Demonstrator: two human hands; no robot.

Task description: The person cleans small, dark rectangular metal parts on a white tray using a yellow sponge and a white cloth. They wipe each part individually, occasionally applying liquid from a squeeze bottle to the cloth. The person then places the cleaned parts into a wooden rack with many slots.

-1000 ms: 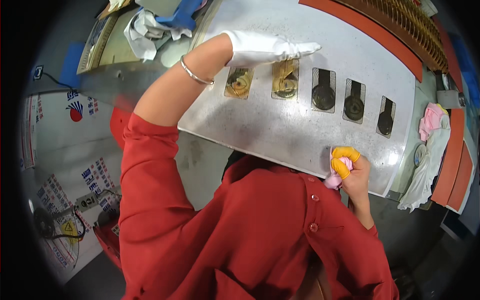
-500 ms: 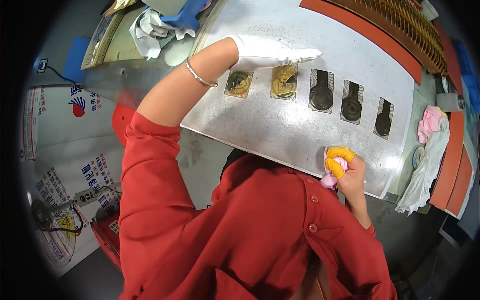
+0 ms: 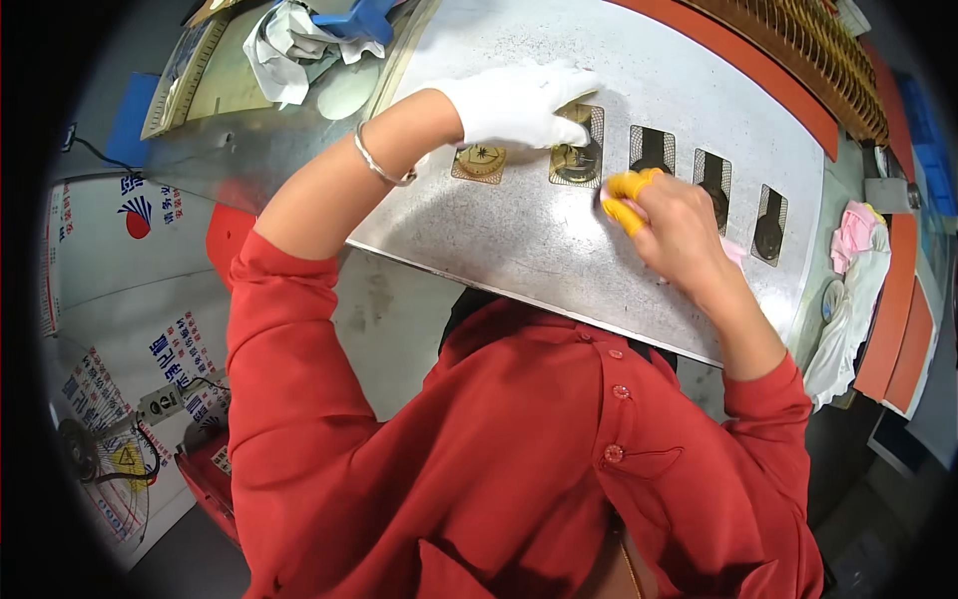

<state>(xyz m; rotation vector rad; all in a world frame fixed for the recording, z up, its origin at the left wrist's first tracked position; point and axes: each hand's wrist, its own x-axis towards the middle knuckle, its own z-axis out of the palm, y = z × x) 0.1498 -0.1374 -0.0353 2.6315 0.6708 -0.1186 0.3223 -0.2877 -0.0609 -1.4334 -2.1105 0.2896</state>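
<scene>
Several small rectangular mesh plates with round emblems lie in a row on a grey-white board (image 3: 479, 235). My left hand (image 3: 524, 105), in a white glove, is over the upper left of the second plate (image 3: 577, 165), thumb and fingers apart. Left of it, partly under the glove, is a gold plate (image 3: 479, 165). My right hand (image 3: 674, 225), with yellow finger covers, is closed beside the second plate's lower right corner. A bit of pink cloth (image 3: 733, 252) sticks out from it. That hand partly hides the third plate (image 3: 653, 148) and fourth plate (image 3: 714, 185); the dark fifth plate (image 3: 769, 225) shows fully.
An orange-red strip (image 3: 738, 60) and a brown ridged rack (image 3: 798, 50) border the board's far side. Pink and white cloths (image 3: 848, 290) hang at the right. A crumpled white glove (image 3: 279, 55) and blue holder (image 3: 359, 20) are far left. A fan (image 3: 100, 449) stands lower left.
My right hand has risen from the board's near edge to the second plate. My left hand has shifted slightly left, its thumb and fingers now parted. The second plate looks darker.
</scene>
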